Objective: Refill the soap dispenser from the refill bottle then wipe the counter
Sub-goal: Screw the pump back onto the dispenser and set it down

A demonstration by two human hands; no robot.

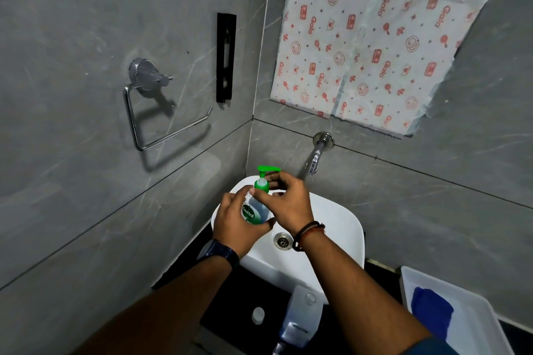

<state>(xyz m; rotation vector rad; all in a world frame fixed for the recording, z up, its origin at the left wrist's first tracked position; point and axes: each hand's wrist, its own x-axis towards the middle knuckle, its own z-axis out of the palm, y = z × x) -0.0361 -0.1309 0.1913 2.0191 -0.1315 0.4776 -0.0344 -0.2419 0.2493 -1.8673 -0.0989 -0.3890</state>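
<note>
The soap dispenser is a clear Dettol bottle with a green pump head. It is held over the back left part of the white sink. My left hand wraps around the bottle's body. My right hand pinches the green collar just below the pump head. A white refill bottle lies on the dark counter near the sink's front edge, with a small white cap beside it. A blue cloth lies in a white tray at the right.
A chrome wall tap sticks out above the sink, close behind my right hand. The sink drain shows between my wrists. A chrome holder hangs on the grey left wall. A patterned sheet covers the back wall.
</note>
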